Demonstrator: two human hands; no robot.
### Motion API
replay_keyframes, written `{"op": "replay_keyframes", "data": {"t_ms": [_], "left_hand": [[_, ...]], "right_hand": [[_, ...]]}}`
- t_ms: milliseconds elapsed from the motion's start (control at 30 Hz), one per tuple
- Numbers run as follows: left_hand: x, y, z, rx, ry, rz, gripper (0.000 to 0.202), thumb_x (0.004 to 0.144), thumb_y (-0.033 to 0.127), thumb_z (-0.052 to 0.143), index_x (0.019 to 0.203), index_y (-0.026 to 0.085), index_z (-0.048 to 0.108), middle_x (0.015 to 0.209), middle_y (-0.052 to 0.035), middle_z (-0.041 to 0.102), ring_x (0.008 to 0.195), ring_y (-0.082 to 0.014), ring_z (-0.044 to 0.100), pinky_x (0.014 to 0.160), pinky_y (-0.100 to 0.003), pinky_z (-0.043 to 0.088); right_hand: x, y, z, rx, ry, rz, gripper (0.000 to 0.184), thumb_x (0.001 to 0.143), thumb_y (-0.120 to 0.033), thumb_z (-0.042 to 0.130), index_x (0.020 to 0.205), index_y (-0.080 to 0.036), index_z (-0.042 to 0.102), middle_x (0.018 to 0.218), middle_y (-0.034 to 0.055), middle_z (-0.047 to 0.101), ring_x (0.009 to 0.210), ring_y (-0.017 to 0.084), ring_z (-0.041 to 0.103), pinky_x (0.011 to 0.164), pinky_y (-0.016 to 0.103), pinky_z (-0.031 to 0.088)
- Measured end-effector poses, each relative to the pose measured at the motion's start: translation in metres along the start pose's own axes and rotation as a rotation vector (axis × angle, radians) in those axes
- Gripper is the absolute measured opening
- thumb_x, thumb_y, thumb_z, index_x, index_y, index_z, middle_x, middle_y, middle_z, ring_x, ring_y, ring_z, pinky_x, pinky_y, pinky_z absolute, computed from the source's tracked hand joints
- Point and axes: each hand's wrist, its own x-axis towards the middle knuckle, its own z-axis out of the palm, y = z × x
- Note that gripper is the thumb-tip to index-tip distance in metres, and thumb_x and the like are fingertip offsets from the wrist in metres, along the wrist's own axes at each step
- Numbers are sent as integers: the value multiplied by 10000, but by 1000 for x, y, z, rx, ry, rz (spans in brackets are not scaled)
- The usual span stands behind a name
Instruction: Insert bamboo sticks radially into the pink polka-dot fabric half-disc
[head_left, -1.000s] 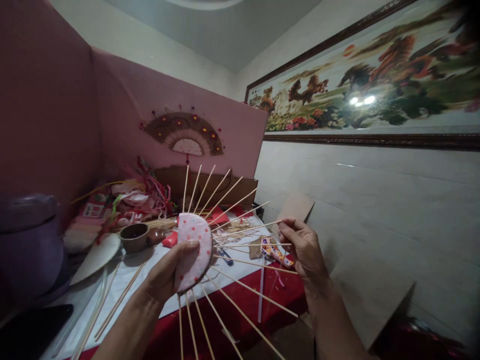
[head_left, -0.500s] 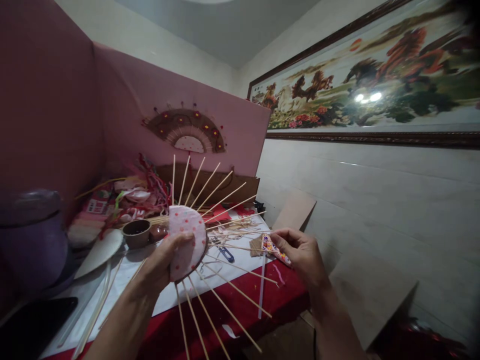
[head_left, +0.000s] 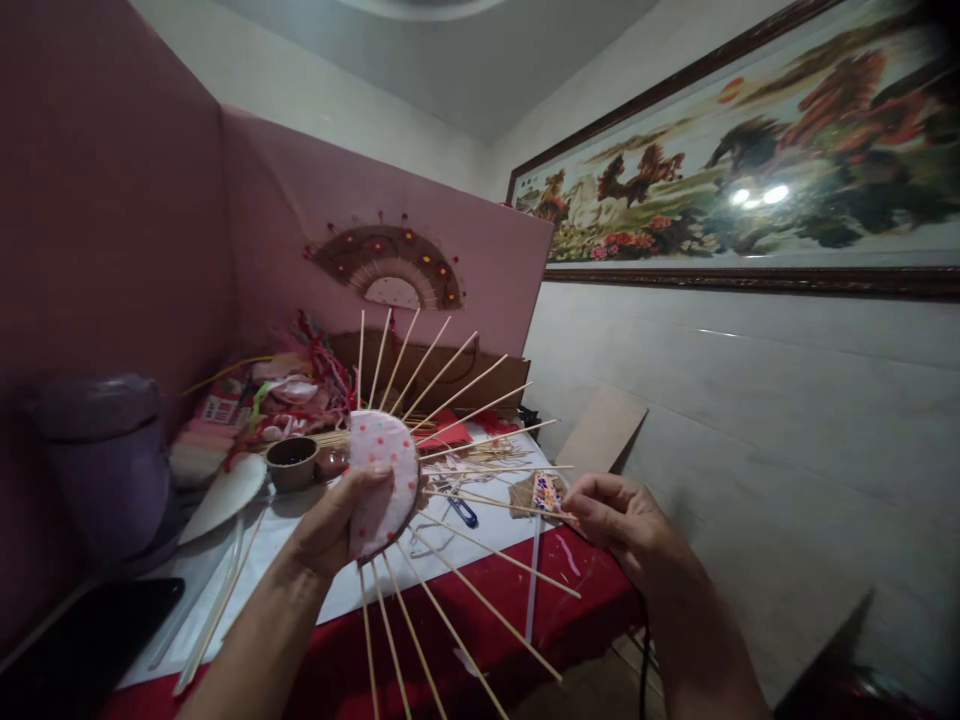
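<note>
My left hand (head_left: 349, 515) is closed on a half-round fan base (head_left: 386, 450), pale pink with red dots, its thumb lying across the face. Several thin wooden sticks (head_left: 487, 600) spread out from the curved edge like rays. At the right, my right hand (head_left: 619, 520) is closed in a pinch at the tip of a stick (head_left: 510, 502) that points to the right. Behind those fingers lies a scrap of flower-patterned cloth (head_left: 548, 492) beside brown burlap (head_left: 523, 497) on the table.
A finished brown fan (head_left: 390, 260) hangs on the pink board (head_left: 277, 200). On the table stand a brown cup (head_left: 292, 480) and a purple container (head_left: 101, 490), with a blue cutter (head_left: 463, 511), loose sticks, a glue stick (head_left: 534, 580) and a dark phone-like slab (head_left: 97, 640).
My right fingers have gone from the tip of one stick to the tip of the stick below it. The whole view has shifted slightly; my left hand keeps its hold.
</note>
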Motion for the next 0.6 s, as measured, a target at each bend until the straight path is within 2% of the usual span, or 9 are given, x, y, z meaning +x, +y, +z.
{"op": "replay_keyframes", "data": {"t_ms": [100,200,333,600], "left_hand": [[1,-1,-2,15,-11,-9,166,703,105,567,844,78,649,748,-122,710,655,-212,666,647,-296,543],[3,-2,-3,36,-21,-45,169,702,114,566,842,77,654,720,-125,708,633,-210,666,613,-278,540],[1,-4,-3,78,-39,-104,179,710,131,565,841,60,665,751,-153,707,641,-225,664,621,-303,536],[-1,-5,-2,125,-56,-178,160,703,146,582,791,50,676,718,-153,707,617,-239,664,642,-344,540]], "right_hand": [[0,7,-7,64,-32,56,264,610,-402,688,594,-158,587,388,-79,285,384,44,170,392,212,98],[0,10,-10,82,-23,26,275,602,-415,687,588,-156,594,379,-79,276,378,43,161,392,215,89],[3,8,-11,139,84,-80,274,602,-414,693,580,-161,592,368,-83,271,368,39,161,381,211,107],[10,6,-6,84,282,-176,195,649,-328,700,645,-162,598,426,-68,340,385,47,237,354,198,166]]}}
